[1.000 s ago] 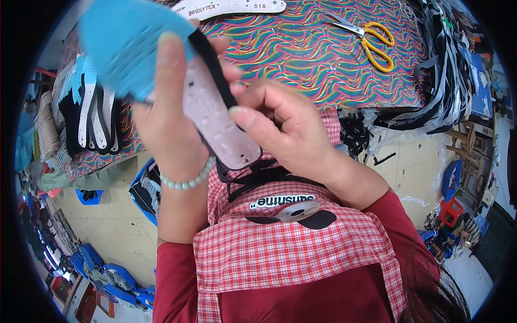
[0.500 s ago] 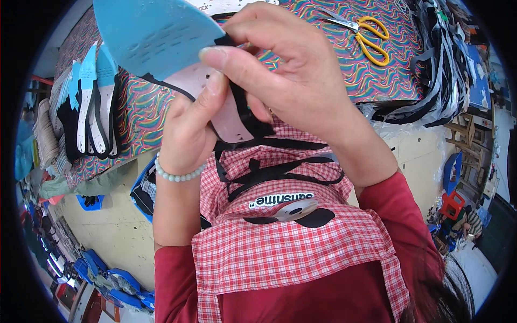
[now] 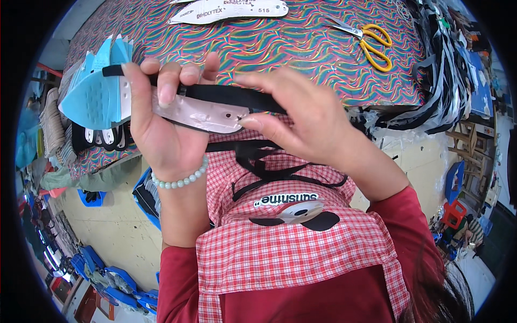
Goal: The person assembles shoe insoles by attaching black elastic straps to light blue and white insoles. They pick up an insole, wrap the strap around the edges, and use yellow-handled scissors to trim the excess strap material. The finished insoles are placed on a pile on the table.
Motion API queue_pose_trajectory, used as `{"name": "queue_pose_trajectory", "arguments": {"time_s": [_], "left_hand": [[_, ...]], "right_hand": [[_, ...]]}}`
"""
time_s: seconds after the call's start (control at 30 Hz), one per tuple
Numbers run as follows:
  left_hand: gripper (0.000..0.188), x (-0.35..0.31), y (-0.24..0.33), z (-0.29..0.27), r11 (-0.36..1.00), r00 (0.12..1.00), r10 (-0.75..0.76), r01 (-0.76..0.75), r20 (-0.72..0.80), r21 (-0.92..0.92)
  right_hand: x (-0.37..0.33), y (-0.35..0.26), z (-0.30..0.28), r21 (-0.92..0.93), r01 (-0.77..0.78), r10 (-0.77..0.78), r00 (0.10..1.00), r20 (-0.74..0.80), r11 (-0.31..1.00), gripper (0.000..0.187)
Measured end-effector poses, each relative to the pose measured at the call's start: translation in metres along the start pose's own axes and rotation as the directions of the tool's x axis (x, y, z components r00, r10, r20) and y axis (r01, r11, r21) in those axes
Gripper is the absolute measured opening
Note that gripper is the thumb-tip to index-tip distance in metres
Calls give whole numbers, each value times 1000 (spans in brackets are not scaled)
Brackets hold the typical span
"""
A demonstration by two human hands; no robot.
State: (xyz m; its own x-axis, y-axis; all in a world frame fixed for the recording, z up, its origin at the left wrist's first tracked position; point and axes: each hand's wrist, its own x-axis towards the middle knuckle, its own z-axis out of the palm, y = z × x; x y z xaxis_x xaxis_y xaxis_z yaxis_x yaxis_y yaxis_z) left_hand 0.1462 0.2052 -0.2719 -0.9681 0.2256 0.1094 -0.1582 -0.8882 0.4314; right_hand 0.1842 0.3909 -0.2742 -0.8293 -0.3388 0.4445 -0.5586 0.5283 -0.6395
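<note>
An insole, pale pink with a perforated light-blue toe part, lies sideways across my hands, toe to the left. A black strip runs along its far edge, its free end poking out past my left thumb. My left hand holds the insole from below near the middle, thumb and fingers wrapped round it and the strip. At the heel end, my right hand pinches the strip and the insole's edge, with the thumb by a small dark hole. The right fingers are slightly blurred and partly hide the strip.
More blue-tipped insoles stand at the table's left. White insole-shaped pieces lie at the far edge. Yellow-handled scissors rest on the patterned tablecloth. Black and white strips hang at the right. Blue bins sit on the floor.
The insole has swung from slanting upward to lying sideways, its toe now left and lower. My left hand has shifted left, and my right hand has gone to the heel end.
</note>
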Motion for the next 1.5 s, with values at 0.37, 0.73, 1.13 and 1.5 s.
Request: {"name": "queue_pose_trajectory", "arguments": {"time_s": [0.37, 0.73, 1.13, 1.5], "left_hand": [[23, -43, -4, -1, 407, 834, -352, 546, -426, 732], [21, -1, 32, 40, -32, 847, -360, -429, 390, 903], [56, -25, -23, 31, 493, 982, 186, -115, 25, 862], [39, -1, -24, 7, 687, 989, 143, -79, -29, 723]], "right_hand": [[-9, 13, 11, 343, -236, 257, 966, -14, 909, 25], [36, -11, -56, 283, 78, -120, 984, 134, 956, 31], [9, -8, 25, 538, 56, 174, 914, -367, 841, 10], [-2, 20, 16, 173, 25, 1, 989, -148, 985, 14]]}}
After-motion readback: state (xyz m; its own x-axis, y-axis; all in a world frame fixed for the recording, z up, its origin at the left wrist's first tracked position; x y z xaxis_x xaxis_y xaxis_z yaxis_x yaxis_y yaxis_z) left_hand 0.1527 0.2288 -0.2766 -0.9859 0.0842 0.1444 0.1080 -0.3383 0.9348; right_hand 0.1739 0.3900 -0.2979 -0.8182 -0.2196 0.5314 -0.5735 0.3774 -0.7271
